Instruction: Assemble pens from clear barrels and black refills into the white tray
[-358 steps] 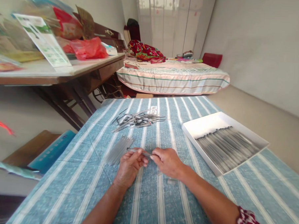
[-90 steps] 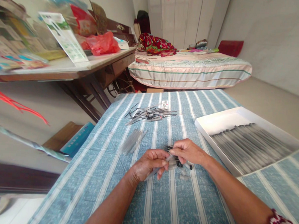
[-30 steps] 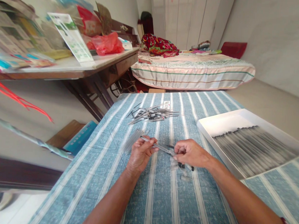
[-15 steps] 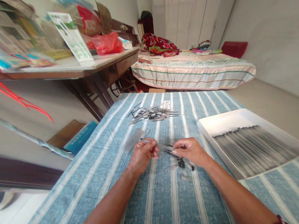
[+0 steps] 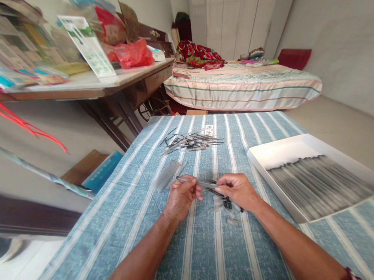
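Note:
My left hand and my right hand both pinch one thin clear pen tube, held level between them above the blue striped tablecloth. A small heap of clear and black pen parts lies just under my right hand. A bundle of clear tubes lies beside my left hand. Farther off sits a pile of thin dark refills.
A white shallow box with several rows of finished pens stands at the right. A cluttered wooden desk stands at the left, with a red bag on it. A striped bed lies beyond the table.
Both hands stay on the tube. It has levelled out and my right hand has slid a little towards the left hand. The view shifted slightly.

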A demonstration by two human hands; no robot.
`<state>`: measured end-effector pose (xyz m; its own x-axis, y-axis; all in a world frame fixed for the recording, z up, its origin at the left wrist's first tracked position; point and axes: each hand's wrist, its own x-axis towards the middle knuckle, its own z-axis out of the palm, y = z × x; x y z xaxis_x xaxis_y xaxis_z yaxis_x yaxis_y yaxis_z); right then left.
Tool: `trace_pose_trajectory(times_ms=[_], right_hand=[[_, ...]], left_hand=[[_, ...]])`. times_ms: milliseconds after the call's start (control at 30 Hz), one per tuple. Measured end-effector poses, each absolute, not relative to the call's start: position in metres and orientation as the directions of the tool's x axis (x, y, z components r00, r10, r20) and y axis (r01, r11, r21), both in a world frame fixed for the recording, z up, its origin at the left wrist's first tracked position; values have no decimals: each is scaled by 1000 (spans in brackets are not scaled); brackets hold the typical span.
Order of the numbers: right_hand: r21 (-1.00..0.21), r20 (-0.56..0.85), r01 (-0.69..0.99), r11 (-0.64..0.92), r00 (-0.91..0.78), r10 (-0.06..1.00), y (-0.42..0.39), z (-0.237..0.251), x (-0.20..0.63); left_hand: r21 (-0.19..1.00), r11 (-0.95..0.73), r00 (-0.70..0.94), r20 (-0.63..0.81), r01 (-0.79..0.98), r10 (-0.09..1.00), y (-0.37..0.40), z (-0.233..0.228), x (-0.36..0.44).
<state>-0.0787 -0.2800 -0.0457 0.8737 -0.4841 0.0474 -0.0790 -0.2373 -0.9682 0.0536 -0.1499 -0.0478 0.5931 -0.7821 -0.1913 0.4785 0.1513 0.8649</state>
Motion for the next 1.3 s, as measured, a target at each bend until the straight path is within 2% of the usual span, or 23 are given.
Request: trace_pose_trajectory(times_ms=[167, 367, 500, 567, 633, 667, 700, 767, 867, 933, 1033, 1133, 1200, 1300], right_hand=[[-953, 21, -117, -279, 894, -448, -283, -43, -77], [-830, 109, -116, -545, 925, -364, -283, -35, -78], [-762, 133, -147, -631, 918, -374, -288, -36, -80], [-734, 148, -181, -655, 898, -414, -294, -35, -82], [-718, 175, -216, -661, 864, -472, -302, -35, -85], [-714, 189, -233, -660, 844, -502, -306, -34, -87], [-711, 200, -251, -657, 824, -530, -310, -34, -88], [-700, 211, -286, -654, 792, -573, -317, -32, -91], [-666, 234, -314, -677, 774, -588, -322, -26, -93], [-624, 259, -320, -713, 776, -575, -325, -19, -96], [-532, 308, -376, -759, 749, -587, -336, -4, -107], [-387, 352, -544, -744, 659, -665, -358, 9, -135], [-260, 355, -707, -657, 563, -746, -378, 15, -163], [-93, 294, -902, -422, 380, -877, -412, 16, -212]], left_hand=[[885, 140, 608, -182, 443, -773, -154, -44, 53], [901, 77, 547, -190, 427, -815, -157, -48, 43], [938, 30, 515, -163, 345, -841, -154, -53, 50], [979, 21, 619, -110, 201, -778, -153, -55, 60], [996, -72, 791, 1, -57, -612, -152, -58, 73], [962, -169, 845, 97, -216, -526, -151, -59, 79], [885, -282, 848, 198, -371, -492, -150, -60, 85], [639, -474, 774, 335, -606, -538, -147, -61, 93], [272, -614, 671, 339, -741, -659, -145, -58, 95], [143, -662, 671, 277, -736, -687, -144, -54, 94], [54, -710, 700, 233, -702, -675, -144, -46, 95], [31, -713, 708, 158, -700, -688, -145, -40, 99], [30, -728, 727, 88, -685, -681, -145, -36, 101], [36, -722, 723, 24, -690, -690, -146, -32, 102]])
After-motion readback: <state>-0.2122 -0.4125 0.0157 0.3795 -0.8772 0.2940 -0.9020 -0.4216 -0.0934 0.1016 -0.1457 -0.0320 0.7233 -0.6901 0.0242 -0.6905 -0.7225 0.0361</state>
